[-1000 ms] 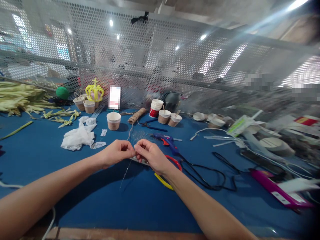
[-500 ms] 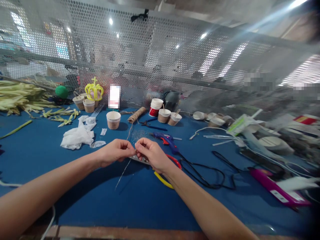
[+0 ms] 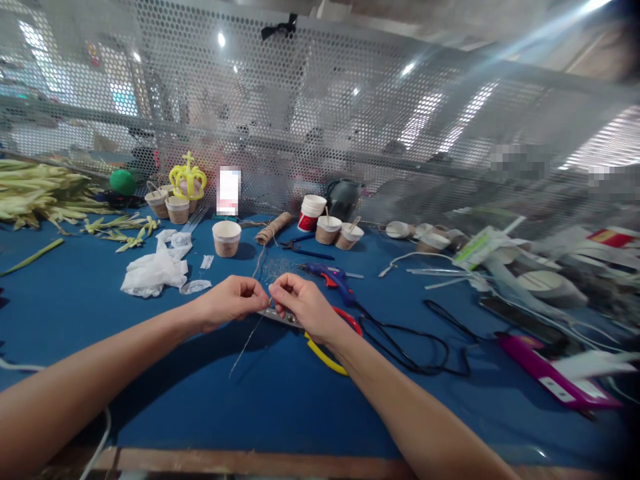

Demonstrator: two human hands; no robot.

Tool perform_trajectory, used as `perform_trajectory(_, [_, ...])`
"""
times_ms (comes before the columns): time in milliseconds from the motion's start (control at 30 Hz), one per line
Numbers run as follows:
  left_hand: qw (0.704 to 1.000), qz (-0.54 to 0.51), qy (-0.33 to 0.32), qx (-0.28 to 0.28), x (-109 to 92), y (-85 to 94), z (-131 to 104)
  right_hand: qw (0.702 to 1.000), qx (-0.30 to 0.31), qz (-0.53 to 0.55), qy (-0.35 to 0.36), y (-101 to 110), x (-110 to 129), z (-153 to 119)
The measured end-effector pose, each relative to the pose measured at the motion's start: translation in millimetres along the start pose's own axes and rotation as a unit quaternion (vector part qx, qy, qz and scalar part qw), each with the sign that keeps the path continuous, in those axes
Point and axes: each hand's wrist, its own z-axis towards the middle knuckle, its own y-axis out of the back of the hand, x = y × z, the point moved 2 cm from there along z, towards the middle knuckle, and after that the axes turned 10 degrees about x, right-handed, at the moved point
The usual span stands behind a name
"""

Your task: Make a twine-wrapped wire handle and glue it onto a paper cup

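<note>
My left hand (image 3: 236,301) and my right hand (image 3: 299,304) meet at the middle of the blue table, fingertips pinched close together on a thin length of twine (image 3: 246,346). Its loose end slants down to the left, fairly straight and pale. Another stretch of twine (image 3: 259,261) leads from a brown twine roll (image 3: 274,228) to behind my left hand, where the join, if any, is hidden. Beneath my right hand lie scissors (image 3: 327,359) with red and yellow handles, partly covered. A blue glue gun (image 3: 336,280) rests just beyond that hand.
A paper cup (image 3: 227,239), dark pliers (image 3: 307,251) and crumpled white tissue (image 3: 155,270) lie beyond my hands. A yellow crown (image 3: 188,180) stands at the back left near pale husks (image 3: 40,193). On the right are a black cord (image 3: 415,347) and a magenta device (image 3: 555,373). Perforated metal (image 3: 280,87) closes the back.
Both hands stay almost in place, the fingers shifting slightly at the pinch. The twine's loose end has moved a little to the left, and more of the scissor blades shows below the fingers.
</note>
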Motion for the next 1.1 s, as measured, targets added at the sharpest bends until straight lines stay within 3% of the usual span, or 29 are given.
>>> perform_trajectory(567, [1.0,0.011,0.004,0.0,1.2,-2.4,0.0,0.995,-0.01,-0.101,0.017,0.4,2.7,-1.7])
perform_trajectory(867, [0.992,-0.121,0.015,0.034,1.0,-4.1,0.4,0.997,0.008,0.051,0.052,-3.4,-1.1,0.4])
perform_trajectory(1100, [0.998,0.015,-0.02,0.05,-5.6,1.1,-1.6,0.998,0.009,0.065,0.021,-2.1,-3.5,0.3])
